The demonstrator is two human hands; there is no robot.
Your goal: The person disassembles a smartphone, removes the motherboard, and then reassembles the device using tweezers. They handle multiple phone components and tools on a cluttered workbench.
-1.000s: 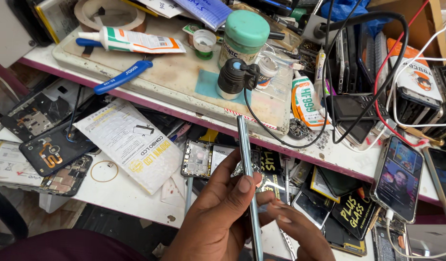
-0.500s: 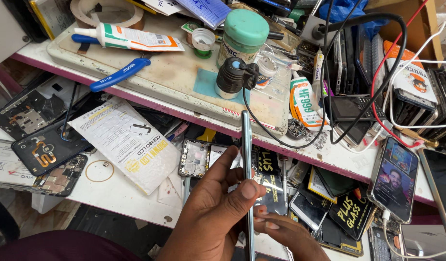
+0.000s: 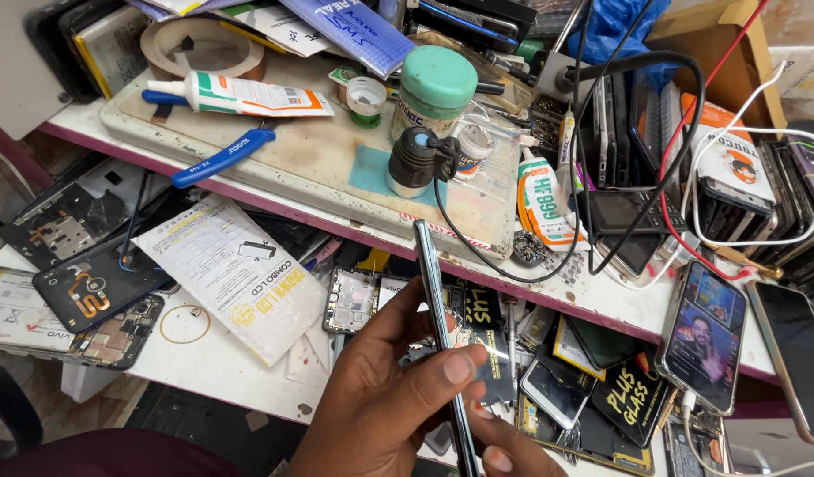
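- One thin, silver-edged phone (image 3: 438,309) is standing edge-on, crowded by clutter.
- Left hand (image 3: 380,402) is pinching it, thumb pressed on.
- Right hand (image 3: 504,450) is gripping its lower edge.

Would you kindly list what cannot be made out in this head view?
- Phone face: seen edge-on; lower end behind left hand.
- Right hand: mostly cut off by the bottom edge.
- Dark phone: cut off by the right edge.

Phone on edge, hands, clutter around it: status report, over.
Left hand grips thin phone, held edge-on, thumb across it. Right hand pinches its lower end. Phone parts crowd the bench beneath; black cable hangs behind.
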